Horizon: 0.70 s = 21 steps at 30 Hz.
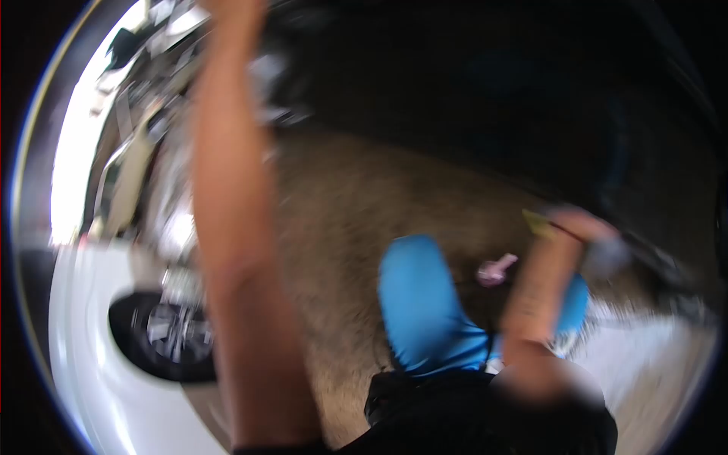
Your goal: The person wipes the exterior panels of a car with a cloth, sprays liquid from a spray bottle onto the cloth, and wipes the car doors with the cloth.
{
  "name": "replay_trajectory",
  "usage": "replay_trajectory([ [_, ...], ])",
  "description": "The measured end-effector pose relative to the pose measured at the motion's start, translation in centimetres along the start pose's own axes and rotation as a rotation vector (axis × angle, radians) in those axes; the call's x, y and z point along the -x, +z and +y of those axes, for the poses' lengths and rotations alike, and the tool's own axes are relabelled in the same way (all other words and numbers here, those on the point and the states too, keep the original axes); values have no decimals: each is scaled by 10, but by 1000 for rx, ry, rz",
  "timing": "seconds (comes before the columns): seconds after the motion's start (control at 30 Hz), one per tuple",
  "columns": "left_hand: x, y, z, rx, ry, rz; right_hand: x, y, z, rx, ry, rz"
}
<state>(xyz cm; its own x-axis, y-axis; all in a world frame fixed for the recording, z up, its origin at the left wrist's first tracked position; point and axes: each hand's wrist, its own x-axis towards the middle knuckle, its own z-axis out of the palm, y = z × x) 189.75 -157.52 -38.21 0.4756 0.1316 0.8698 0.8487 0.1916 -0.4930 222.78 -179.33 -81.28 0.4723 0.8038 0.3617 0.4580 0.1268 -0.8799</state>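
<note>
My left arm stretches up across the left half of the view, and its hand is past the top edge, out of sight. My right hand is low at the right, beside a dark vertical surface, smeared by motion. A blurred greyish shape is at its fingers; whether the hand holds it cannot be made out. A yellow-green strip shows at the wrist. On the floor, left of my right forearm, lies a small pink object.
A white car body with a wheel stands at the left. Cluttered parts lie behind it, near a bright opening. My knee in blue trousers is below centre. A pale sheet-like area is at the lower right.
</note>
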Motion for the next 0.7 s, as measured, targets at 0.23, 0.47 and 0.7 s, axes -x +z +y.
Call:
replay_trajectory([
  [0.23,-8,22,-20,296,-324,-364,-13,65,-96,-2285,982,69],
  [0.47,-17,-8,-8,321,-422,-250,-54,-231,79,-656,71,1081],
  [0.7,-18,-24,4,311,-511,-273,-41,-62,11,-281,182,745],
])
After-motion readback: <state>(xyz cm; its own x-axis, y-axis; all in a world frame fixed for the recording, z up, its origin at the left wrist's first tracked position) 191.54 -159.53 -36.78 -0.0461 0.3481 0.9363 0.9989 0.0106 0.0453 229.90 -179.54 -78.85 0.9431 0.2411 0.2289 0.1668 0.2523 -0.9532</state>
